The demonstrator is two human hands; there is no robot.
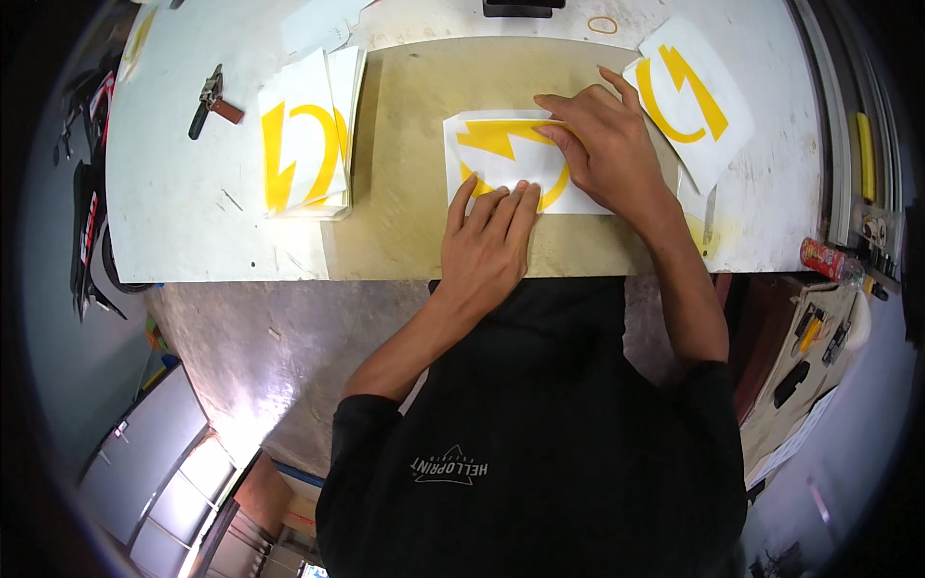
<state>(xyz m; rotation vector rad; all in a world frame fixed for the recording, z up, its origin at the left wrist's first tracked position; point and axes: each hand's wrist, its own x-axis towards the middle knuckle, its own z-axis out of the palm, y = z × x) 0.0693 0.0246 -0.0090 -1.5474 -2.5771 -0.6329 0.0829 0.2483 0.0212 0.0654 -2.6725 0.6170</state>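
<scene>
A white sticker sheet with a yellow bolt-and-arc design lies before me on the tan mat. My left hand rests flat on its lower edge, fingers spread over part of the yellow arc. At the top edge, the thumb and forefinger of my right hand pinch the sheet's border, and the other fingers are raised. That hand hides the sheet's upper right part. To the left stands a pile of similar sheets, with yellow marks on top. Another such sheet lies beyond my right hand.
A small cutter-like tool with a brown part lies on the white table at the left. A rubber band and a black object are at the back. A red can and several tools are at the right.
</scene>
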